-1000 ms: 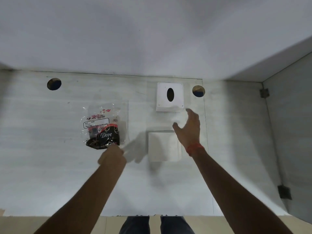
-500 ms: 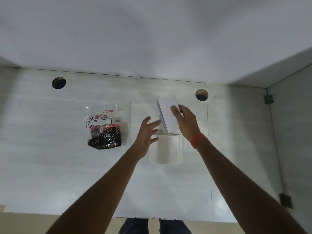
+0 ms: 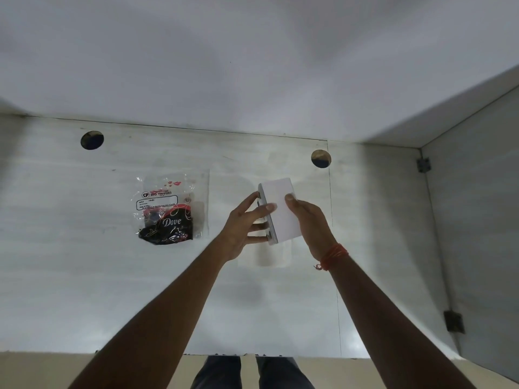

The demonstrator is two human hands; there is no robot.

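With fingers (image 3: pixel 258 227) of the left hand (image 3: pixel 241 231) nearly straight and spread, pinching the 9 o'clock edge of a white flat rectangular plastic box (image 3: pixel 282 213): one digit lying over the white face, the rest pressing against the side beneath it. Gripping the same box from 3 o'clock with the right hand (image 3: pixel 313 227), thumb lying on the white face near the top end; other right fingers hiding behind the box, can't tell how far curled. Holding the box up off the table between both hands, tilting it on edge, long side running about 12 to 6 o'clock, grey rim showing along the 9 o'clock side. Hanging over a white square flat piece (image 3: pixel 271 258), blurred, lying on the pale grey wood-grain tabletop (image 3: pixel 84 276) at 6 o'clock of the box; touching or apart, can't tell. Wearing a red thread band (image 3: pixel 332 255) on the right wrist.

Lying flat at 9 o'clock of the hands, well apart: a clear plastic tissue packet with a dark Dove wrapper (image 3: pixel 168 214). Showing a round cable hole (image 3: pixel 321 158) in the tabletop at 1 o'clock of the box, near it, and a second round hole (image 3: pixel 92 140) at 10 o'clock, well apart, beyond the packet. Running along 12 o'clock, a plain white wall (image 3: pixel 252 66). Standing at 3 o'clock, a grey side panel (image 3: pixel 477 220) carrying two small dark metal hinges (image 3: pixel 423 165). Showing at 6 o'clock, past the table edge, dark blue trouser legs (image 3: pixel 219 373).
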